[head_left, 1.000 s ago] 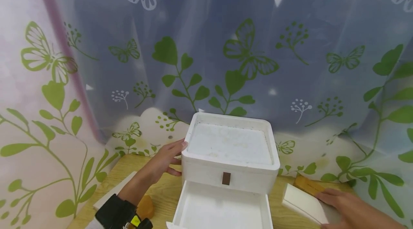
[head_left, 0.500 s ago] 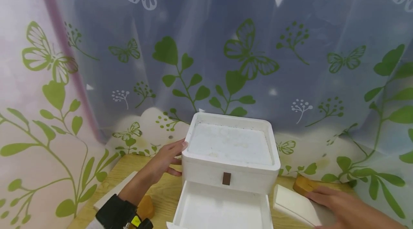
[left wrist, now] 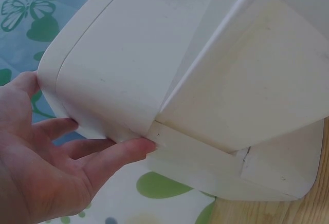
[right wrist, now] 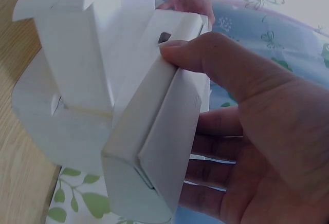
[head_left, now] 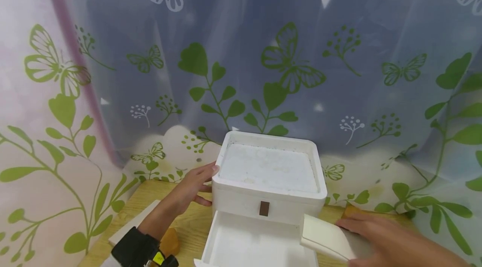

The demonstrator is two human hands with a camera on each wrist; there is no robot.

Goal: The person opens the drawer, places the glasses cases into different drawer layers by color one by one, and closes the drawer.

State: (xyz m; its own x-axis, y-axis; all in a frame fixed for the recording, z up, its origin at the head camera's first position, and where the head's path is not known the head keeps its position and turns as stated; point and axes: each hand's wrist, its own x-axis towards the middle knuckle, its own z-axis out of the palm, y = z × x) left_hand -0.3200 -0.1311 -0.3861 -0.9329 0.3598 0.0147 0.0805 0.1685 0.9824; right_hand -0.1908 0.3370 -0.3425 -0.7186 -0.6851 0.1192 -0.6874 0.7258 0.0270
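Note:
A white two-drawer plastic unit (head_left: 233,198) with a brown pull tab on its upper drawer stands in the middle of the head view. Its lower drawer (head_left: 256,240) is pulled out, and nothing shows inside the visible part. My left hand (head_left: 193,185) rests against the unit's left side; in the left wrist view its fingertips touch the side wall, fingers spread. With my right hand (head_left: 380,237) I grip a small white carton (head_left: 327,235), thumb on one face and fingers on the opposite one. The carton's near end overlaps the drawer's right edge in the head view.
On the wooden table (head_left: 192,229), an orange-brown block (head_left: 170,241) lies beside my left wrist. A flat white item (head_left: 132,221) is partly under that forearm. Another orange-brown piece (head_left: 352,209) sits behind my right hand. A patterned curtain (head_left: 241,70) hangs behind.
My right hand has moved left with the carton, from beside the unit to the open drawer's right edge. The left hand and the unit have stayed put.

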